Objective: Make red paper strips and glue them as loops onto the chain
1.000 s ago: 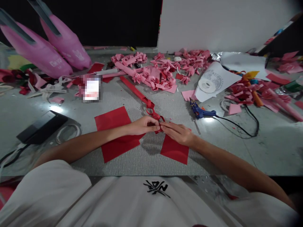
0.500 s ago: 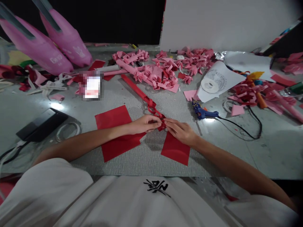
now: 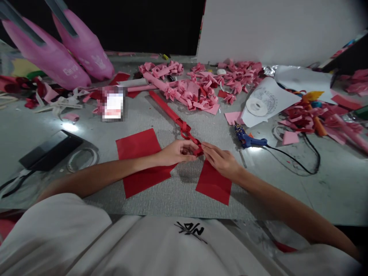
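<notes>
A red paper strip with curled loops (image 3: pixel 185 130) runs from a long red paper roll (image 3: pixel 163 107) down to my hands at the middle of the table. My left hand (image 3: pixel 179 151) pinches the looped end from the left. From the right, my right hand (image 3: pixel 220 159) grips the same end between thumb and fingers. Under my left forearm lies red paper (image 3: pixel 143 180), with a smaller red sheet (image 3: pixel 214 182) below my right hand. The exact fold between my fingertips is partly hidden.
Pink paper pieces (image 3: pixel 198 90) heap along the back. A blue glue gun (image 3: pixel 250 140) with a black cord lies right, near a white tape roll (image 3: pixel 257 106). At left are a black box (image 3: pixel 51 149), a clear ring (image 3: pixel 82 159) and pink bottles (image 3: pixel 83 46).
The fingers of my left hand have opened slightly around the looped end, and my right fingertips have shifted a little. The whole view has moved slightly.
</notes>
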`<state>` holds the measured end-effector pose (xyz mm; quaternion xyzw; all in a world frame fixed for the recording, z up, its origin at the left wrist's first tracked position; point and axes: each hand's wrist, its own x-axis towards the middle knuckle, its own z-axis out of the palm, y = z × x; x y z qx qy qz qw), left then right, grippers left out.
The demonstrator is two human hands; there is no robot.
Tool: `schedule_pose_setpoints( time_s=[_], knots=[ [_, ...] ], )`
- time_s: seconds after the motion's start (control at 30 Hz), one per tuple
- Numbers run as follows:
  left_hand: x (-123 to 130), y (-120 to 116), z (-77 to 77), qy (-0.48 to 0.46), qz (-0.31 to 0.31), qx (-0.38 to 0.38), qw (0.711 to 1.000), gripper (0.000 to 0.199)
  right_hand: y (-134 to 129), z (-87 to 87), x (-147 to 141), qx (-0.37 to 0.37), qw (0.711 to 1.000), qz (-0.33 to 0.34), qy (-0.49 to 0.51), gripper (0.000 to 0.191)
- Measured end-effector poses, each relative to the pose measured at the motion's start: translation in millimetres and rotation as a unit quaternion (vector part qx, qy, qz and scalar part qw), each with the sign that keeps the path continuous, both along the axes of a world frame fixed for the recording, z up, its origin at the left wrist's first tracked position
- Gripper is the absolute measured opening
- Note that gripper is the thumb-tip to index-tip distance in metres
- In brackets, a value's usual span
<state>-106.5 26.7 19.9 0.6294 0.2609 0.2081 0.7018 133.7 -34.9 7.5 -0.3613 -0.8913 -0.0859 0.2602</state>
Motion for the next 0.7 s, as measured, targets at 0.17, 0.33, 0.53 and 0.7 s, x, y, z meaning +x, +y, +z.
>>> schedule_pose_setpoints(
  time_s=[0.17,0.33,0.53,0.7],
  knots=[
    [-3,2,-4.5,-0.014,0.102,-0.014,0.995,0.044,4,48.8,39,-0.075,0.986,-0.080,-0.128,0.065],
    [-7,12,-5.4,-0.032,0.119,-0.040,0.992,0.042,2,56.0,124,-0.105,0.898,-0.326,-0.277,0.056],
    [-6,18,-10.3,-0.078,0.130,-0.126,0.980,0.029,2,29.3,137,-0.102,0.899,-0.294,-0.309,0.048],
    [-6,18,-11.9,-0.068,0.148,-0.132,0.978,0.028,3,43.8,142,-0.135,0.935,-0.239,-0.223,0.045]
  ],
)
